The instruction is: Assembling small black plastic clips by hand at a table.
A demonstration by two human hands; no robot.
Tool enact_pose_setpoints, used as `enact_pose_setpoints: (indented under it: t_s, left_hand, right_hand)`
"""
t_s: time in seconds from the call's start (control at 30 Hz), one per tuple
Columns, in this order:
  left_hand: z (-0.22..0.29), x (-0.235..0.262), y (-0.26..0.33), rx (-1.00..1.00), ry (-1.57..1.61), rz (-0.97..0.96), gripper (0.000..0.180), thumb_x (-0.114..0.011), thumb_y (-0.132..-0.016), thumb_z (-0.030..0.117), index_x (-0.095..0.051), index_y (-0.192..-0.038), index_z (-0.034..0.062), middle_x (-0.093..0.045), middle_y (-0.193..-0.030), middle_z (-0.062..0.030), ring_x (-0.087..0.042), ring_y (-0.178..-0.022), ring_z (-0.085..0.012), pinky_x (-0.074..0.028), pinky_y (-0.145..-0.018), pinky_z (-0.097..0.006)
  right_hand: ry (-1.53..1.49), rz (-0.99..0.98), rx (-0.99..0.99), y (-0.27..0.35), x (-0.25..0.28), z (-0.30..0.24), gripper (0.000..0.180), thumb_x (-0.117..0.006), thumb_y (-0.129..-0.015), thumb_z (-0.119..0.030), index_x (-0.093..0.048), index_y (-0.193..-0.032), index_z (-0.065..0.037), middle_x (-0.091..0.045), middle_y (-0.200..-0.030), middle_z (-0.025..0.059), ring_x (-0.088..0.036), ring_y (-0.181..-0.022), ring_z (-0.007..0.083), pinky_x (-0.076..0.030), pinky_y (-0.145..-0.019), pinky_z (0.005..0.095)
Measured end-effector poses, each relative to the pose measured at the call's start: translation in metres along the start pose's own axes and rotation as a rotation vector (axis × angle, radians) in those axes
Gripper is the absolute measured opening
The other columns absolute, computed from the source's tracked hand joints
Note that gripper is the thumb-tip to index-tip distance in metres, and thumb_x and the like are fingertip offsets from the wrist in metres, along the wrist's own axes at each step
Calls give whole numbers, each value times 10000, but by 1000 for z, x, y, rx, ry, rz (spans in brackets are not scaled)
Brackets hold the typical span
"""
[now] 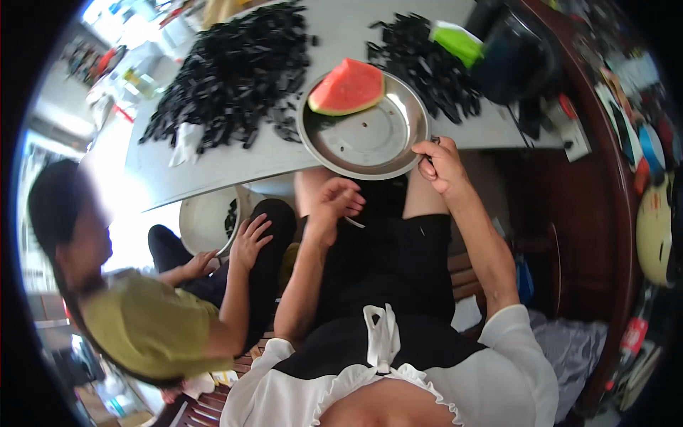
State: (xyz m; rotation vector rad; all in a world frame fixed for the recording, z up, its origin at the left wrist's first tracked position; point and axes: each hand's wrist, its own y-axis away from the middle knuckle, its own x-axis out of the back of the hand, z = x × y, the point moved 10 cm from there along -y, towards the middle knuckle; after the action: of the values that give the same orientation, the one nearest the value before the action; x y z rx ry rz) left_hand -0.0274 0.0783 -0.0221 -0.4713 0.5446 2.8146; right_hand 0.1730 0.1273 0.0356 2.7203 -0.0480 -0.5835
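A round metal plate [370, 139] sits at the near edge of the white table [213, 167] and overhangs it a little. A wedge of watermelon [348, 87] lies on its far left part. My right hand [441, 165] grips the plate's near right rim. My left hand [336, 203] hovers below the plate over my lap, fingers curled around a small thin pale object that I cannot make out.
Two heaps of small black parts [235, 71] [427, 64] cover the table, with a green packet [457, 40] on the right heap. A person in a green top sits at my left, a hand [250, 242] on their knee beside a white bucket [206, 220].
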Motion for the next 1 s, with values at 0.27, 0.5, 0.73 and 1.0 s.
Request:
enact_pose_setpoints:
  t_s: [0.27,0.5,0.73,1.0]
  left_hand:
    - [29,26,-26,-65,-7,-32,137,-529,-911,111,-578,-999,17,-644,-820,-98,-605,-680,-139,-502,-628,-236]
    - [40,-8,-37,-42,-47,-120,141,-524,-914,106,-572,-1007,12,-641,-847,-104,-598,-710,-137,-494,-662,-236]
    - [28,26,-29,-28,-116,-23,119,-520,-911,112,-591,-985,52,-647,-821,-71,-601,-711,-115,-485,-638,-221]
    - [1,-1,-24,82,21,-49,68,-524,-891,82,-582,-923,65,-611,-755,-33,-568,-679,-88,-460,-621,-202]
  right_hand:
    - [-18,281,42,91,108,2,62,-606,-744,6,-557,-767,38,-493,-547,34,-370,-332,78,-236,-312,223]
    - [-39,747,73,207,223,59,150,-620,-734,-37,-542,-852,10,-502,-590,15,-363,-340,66,-253,-316,210]
    - [-90,916,69,234,251,123,146,-629,-743,-18,-535,-850,-49,-485,-586,-12,-340,-318,56,-236,-280,203]
    - [24,561,81,201,210,53,253,-566,-775,20,-503,-1019,47,-579,-696,68,-320,-314,50,-239,-286,185]
